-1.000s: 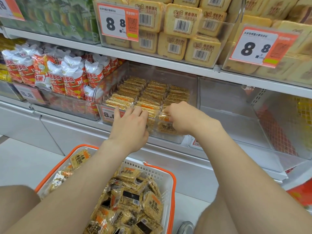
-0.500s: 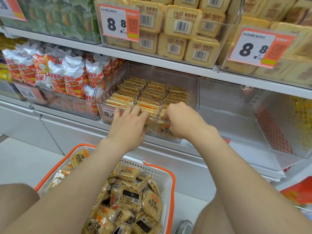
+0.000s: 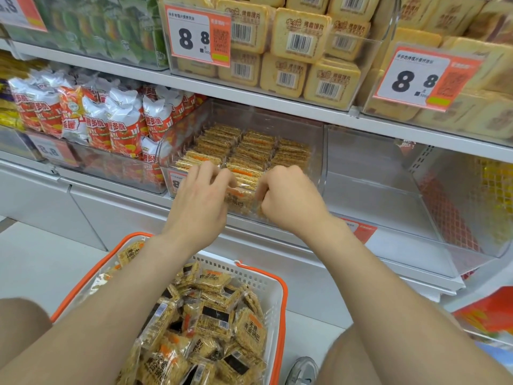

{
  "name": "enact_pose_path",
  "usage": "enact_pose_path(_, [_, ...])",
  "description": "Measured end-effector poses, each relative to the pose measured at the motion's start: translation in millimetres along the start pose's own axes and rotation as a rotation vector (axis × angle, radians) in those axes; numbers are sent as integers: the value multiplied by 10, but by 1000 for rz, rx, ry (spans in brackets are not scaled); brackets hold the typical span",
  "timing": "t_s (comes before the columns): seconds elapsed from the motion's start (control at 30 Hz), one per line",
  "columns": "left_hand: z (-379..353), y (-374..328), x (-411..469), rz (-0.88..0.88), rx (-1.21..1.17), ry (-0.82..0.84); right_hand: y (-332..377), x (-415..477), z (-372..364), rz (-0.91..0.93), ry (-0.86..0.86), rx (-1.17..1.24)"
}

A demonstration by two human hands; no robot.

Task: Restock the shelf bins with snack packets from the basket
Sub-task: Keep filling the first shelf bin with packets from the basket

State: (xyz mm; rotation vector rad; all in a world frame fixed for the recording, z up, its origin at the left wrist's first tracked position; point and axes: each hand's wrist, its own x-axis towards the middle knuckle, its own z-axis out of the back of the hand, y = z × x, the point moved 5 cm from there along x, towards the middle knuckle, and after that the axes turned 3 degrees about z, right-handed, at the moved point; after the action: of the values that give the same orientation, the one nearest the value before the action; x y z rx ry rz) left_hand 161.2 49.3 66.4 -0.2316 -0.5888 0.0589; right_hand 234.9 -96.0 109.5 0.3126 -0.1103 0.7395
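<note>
On the middle shelf, clear bin (image 3: 266, 118): snack packets (image 3: 249, 159) stand on edge in three rows, front to back.

Left hand (image 3: 200, 201): over the bin's front rim, fingers bent and a little apart, tips down among the front packets; whether they pinch one cannot be told.

Right hand (image 3: 288, 198): just beside the left, knuckles up, fingers curled together and clamped on the front-row packets.

Basket (image 3: 258, 276), white with an orange rim: on the floor below the forearms, holding a heap of loose packets (image 3: 216, 320) of the same kind.

Left neighbour: red-and-white bags (image 3: 119, 126). Right neighbour: second clear bin (image 3: 388, 190).

Upper shelf: toast-slice packs (image 3: 299, 34) behind a price tag (image 3: 198, 37) reading 8.8.
</note>
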Motion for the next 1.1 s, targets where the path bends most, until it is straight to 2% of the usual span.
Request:
enact_pose_path(0.07, [-48, 87, -79, 25, 22, 98, 147, -86, -244, 83, 236, 30])
enact_pose_path(0.13, [-173, 204, -221, 107, 45, 378, 279, -250, -537, 140, 520, -25])
enact_pose_path(0.23, [-394, 328, -615, 157, 159, 784, 483, -499, -910, 211, 812, -128])
enact_pose_path(0.3, [-530, 340, -860, 147, 192, 954, 591, -597, -1045, 249, 900, -206])
enact_pose_path(0.4, [-650, 390, -1179, 163, 301, 1178, 772, -670, -1118, 296, 923, -271])
enact_pose_path(0.53, [-807, 626, -1540, 220, 508, 1338, 943, -671, -1170, 327, 912, -284])
enact_pose_path(0.67, [-847, 692, -1723, 288, 531, 1395, 1069, -596, -1183, 345, 895, -251])
enact_pose_path(0.87, [-676, 618, -1530, 352, 264, 1373, 1155, -486, -1129, 342, 910, -235])
enact_pose_path(1.0, [-498, 571, -1186, 385, 21, 1137, 1104, -302, -929, 293, 857, -203])
enact_pose_path(1.03, [-448, 601, -1098, 457, -115, 1044, 1079, -254, -836, 283, 832, -187])
enact_pose_path(1.1, [-317, 651, -995, 711, -483, 878, 1018, -159, -626, 270, 759, -155])
